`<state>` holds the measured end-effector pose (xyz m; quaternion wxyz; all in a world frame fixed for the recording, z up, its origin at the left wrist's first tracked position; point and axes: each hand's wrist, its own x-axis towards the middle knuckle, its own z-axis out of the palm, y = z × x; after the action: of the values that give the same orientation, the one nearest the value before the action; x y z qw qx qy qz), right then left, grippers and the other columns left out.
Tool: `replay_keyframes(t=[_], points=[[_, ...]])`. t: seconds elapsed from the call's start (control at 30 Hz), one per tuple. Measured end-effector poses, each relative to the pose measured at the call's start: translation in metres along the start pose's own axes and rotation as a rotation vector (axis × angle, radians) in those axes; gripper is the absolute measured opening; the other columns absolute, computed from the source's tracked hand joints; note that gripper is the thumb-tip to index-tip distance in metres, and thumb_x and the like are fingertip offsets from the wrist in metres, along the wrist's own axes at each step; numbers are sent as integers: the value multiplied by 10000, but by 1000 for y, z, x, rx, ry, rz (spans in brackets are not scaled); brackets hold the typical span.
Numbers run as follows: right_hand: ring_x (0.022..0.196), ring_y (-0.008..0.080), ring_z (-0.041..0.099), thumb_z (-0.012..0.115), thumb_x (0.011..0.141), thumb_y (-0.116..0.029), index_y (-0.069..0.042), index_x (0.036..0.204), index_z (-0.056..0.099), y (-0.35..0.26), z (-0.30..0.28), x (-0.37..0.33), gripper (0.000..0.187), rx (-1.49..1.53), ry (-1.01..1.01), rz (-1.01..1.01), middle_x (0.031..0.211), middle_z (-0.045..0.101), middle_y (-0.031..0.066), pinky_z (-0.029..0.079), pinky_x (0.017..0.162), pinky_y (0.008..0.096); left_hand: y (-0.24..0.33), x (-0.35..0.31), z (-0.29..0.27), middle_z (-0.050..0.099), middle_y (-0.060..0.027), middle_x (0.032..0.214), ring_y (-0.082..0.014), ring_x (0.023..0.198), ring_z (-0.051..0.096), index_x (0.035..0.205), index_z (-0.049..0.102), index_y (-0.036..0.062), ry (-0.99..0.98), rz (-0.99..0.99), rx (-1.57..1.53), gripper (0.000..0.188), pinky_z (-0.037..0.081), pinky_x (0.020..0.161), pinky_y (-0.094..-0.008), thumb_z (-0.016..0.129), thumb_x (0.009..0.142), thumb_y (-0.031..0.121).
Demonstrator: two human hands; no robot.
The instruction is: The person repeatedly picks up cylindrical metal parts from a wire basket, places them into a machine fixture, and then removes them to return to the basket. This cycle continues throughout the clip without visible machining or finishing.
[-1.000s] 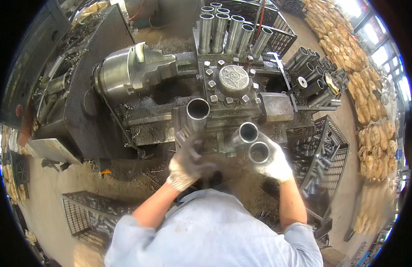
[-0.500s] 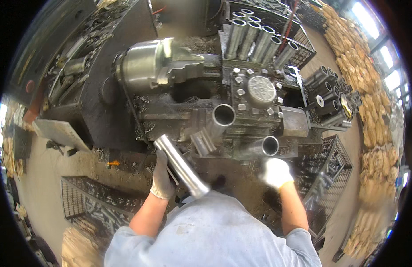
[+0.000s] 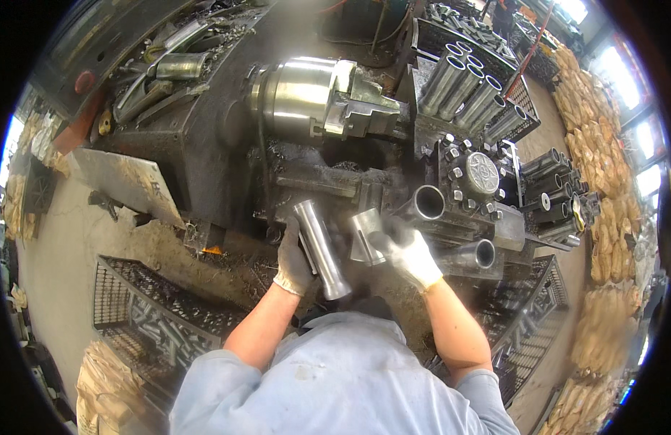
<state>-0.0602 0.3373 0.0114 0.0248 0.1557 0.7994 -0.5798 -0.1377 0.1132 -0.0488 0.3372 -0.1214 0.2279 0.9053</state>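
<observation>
My left hand (image 3: pixel 296 262), in a dark-palmed work glove, is wrapped round a shiny metal tube (image 3: pixel 321 250) with a flared lower end. The tube is held tilted in front of my body. My right hand (image 3: pixel 411 255), gloved in white with dark fingers, is closed on the right edge of a short slotted metal sleeve (image 3: pixel 366 236); its fingertips are partly blurred. Just right of that hand, a wide tube (image 3: pixel 428 203) points its open end up. Another tube (image 3: pixel 469 256) lies nearby on the machine's front, its bore facing right.
A lathe chuck (image 3: pixel 303 94) with stepped jaws sits behind my hands. Right of it is a bolted tool post (image 3: pixel 482 172). Upright tubes (image 3: pixel 459 87) stand at the back right, with more tubes (image 3: pixel 549 185) stacked beyond. Mesh crates (image 3: pixel 111 297) of metal parts flank me.
My right hand has moved left from beside the lying tube to the slotted sleeve and closed on it. The left hand still holds its tube, now more upright. The view has shifted leftward.
</observation>
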Motion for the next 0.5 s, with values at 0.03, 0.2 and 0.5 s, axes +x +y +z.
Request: replay_keyframes(t=[0.03,0.2,0.5], points=[[961,360,762,771,921,-440,-13,1355,631,-12,4,1,625,-144,-133,104,1121,774,215,600,859,419,-4,-1,11,741,-172,1208,-329,1107,731,1315,649,55,21,30,-35,720,600,993,-487,352,1109,677],[1079,305,717,918,715,-427,73,1391,551,-48,27,0,917,-22,-125,285,1143,733,225,582,966,401,-24,6,38,631,-162,1454,-341,1318,617,1514,537,61,-62,54,271,721,449,1189,-485,358,1123,641],[997,359,797,980,694,-215,19,1396,617,-183,-132,17,824,-741,-75,-970,1154,774,231,671,877,446,-20,168,32,655,-121,1410,-298,1283,646,1442,611,58,-507,224,1436,505,567,1058,-498,543,1093,417]])
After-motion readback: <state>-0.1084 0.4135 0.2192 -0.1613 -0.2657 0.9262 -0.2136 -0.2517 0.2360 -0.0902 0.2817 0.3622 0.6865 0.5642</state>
